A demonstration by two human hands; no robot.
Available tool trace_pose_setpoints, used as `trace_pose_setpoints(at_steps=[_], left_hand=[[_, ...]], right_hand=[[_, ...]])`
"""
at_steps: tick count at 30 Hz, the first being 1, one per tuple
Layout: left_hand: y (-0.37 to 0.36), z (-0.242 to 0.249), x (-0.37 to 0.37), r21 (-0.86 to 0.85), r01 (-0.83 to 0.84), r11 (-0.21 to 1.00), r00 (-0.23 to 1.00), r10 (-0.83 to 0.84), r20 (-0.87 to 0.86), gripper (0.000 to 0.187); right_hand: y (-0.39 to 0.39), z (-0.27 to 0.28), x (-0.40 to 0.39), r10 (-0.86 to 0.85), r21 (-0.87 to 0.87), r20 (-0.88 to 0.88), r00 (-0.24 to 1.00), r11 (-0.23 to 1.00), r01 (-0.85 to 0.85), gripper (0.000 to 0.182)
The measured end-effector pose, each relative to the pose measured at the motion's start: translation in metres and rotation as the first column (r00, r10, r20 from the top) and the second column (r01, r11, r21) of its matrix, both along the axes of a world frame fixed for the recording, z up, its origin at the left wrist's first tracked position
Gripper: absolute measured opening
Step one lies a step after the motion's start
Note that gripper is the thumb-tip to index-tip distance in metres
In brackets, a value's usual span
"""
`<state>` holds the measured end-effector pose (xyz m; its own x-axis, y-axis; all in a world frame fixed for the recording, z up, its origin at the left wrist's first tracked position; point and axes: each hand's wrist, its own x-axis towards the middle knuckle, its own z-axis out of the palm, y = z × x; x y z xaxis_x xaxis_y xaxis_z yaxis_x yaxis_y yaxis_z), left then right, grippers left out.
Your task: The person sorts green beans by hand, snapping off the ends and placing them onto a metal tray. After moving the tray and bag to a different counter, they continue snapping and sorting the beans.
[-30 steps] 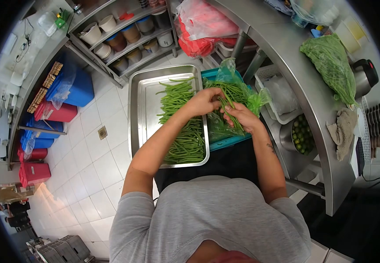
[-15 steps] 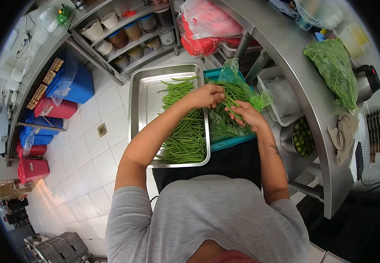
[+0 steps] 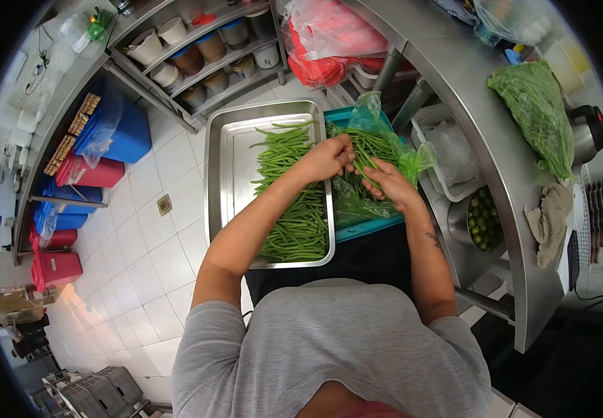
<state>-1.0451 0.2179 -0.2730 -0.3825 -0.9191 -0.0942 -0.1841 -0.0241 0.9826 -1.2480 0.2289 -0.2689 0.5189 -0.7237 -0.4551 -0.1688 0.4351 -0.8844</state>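
A bundle of green beans (image 3: 363,161) lies in my right hand (image 3: 392,184), whose fingers are closed round it. My left hand (image 3: 328,157) is closed in a pinch at the bundle's left side, and its fingertips touch the beans. Both hands are above the teal crate (image 3: 378,228), where more green beans sit in an opened clear green plastic bag (image 3: 413,161). To the left, the steel tray (image 3: 226,181) holds many loose green beans (image 3: 294,230) along its right half, partly hidden under my left forearm.
A steel counter (image 3: 448,70) curves along the right, with bagged greens (image 3: 538,111) and a cloth (image 3: 549,216) on it. Below stand a white basket (image 3: 448,184) and a pot of green limes (image 3: 482,223). Shelves with tubs (image 3: 211,47) are ahead; blue (image 3: 124,129) and red bins (image 3: 58,268) stand left.
My left hand has shifted very slightly left and stays close to the bundle. The bundle remains in my right hand, and the tray and crate look the same.
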Motion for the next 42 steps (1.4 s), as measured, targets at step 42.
trace_pose_setpoints(at_steps=[42], left_hand=[[0.003,-0.032,-0.054,-0.722,-0.237,0.650,0.868,0.476,0.143,0.009]], right_hand=[[0.021,-0.006,-0.001,-0.308,-0.036,0.207,0.929,0.946,0.321,0.022]])
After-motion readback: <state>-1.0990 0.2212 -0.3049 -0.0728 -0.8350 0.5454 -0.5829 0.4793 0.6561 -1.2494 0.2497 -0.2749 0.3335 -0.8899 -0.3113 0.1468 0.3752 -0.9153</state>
